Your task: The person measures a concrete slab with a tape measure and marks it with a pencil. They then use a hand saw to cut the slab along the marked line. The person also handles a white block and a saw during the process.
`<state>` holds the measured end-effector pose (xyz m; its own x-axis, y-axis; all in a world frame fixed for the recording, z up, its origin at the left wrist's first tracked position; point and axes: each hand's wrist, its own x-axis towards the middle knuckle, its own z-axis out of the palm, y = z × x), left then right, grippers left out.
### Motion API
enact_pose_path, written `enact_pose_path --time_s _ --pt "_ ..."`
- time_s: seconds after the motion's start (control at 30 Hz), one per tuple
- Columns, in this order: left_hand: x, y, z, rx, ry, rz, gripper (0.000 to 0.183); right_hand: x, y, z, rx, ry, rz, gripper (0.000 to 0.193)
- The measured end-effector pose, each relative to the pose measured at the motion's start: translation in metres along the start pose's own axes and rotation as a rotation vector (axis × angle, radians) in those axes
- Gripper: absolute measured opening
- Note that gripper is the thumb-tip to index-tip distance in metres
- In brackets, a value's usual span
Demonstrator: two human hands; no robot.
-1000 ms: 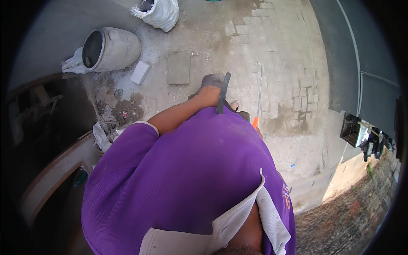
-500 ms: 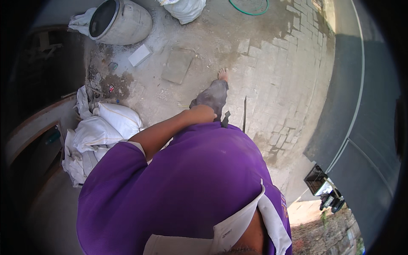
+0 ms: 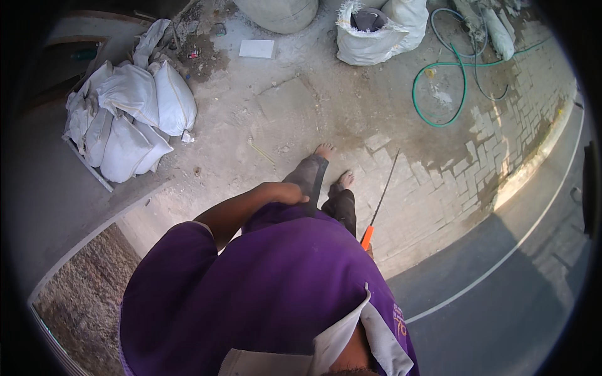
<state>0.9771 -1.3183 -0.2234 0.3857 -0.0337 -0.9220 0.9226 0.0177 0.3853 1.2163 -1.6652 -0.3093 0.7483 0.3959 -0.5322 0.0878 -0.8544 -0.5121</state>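
Thin-bladed, orange-handled tool slanting forward, right grip clasping it; left grip is resting by a dark strip, hold unclear.

Orange-handled tool and straight dark strip

Right hand: mostly hidden past the purple shirt, wrapped about the orange-handled tool, whose long, thin dark shaft slants forward from the grip.
Left hand: curled near the shirt hem, left of that grip; its fingertips lie just beside a dark strip, whether held cannot be told.
Bare feet: ahead of both hands, between them.
White sacks: heaped well left of the left hand.
White block: well ahead of the left hand.
Green hose: looped on the ground, well ahead and right of the tool grip.
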Motion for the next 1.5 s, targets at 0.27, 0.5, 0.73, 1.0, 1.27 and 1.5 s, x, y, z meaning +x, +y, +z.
enact_pose_path --time_s 0.27,0.5,0.73,1.0,1.27,1.5 --pt "0.003 -0.003 0.090 -0.458 0.234 0.073 0.058 0.082 -0.097 -0.086 -0.023 -0.474 -0.181 0.009" --pt "-0.004 -0.007 0.142 -0.885 0.459 0.107 0.059 0.143 -0.171 -0.076 -0.655 -0.611 -0.388 0.025" --pt "0.020 -0.051 0.128 -0.762 0.452 0.016 0.059 0.150 -0.234 -0.030 -0.846 -0.707 -0.640 0.026" --pt "-0.024 -0.080 0.119 -0.956 0.343 0.167 0.061 0.115 -0.323 -0.024 -0.704 -0.499 -0.682 0.015" --pt "0.023 -0.091 0.128 -1.488 0.067 0.030 0.043 0.143 -0.467 0.094 -0.563 -0.765 -0.961 0.021" --pt "0.176 -0.198 0.028 -1.692 0.953 -0.235 0.048 0.214 -0.516 0.347 -0.581 -0.620 -1.587 0.020"
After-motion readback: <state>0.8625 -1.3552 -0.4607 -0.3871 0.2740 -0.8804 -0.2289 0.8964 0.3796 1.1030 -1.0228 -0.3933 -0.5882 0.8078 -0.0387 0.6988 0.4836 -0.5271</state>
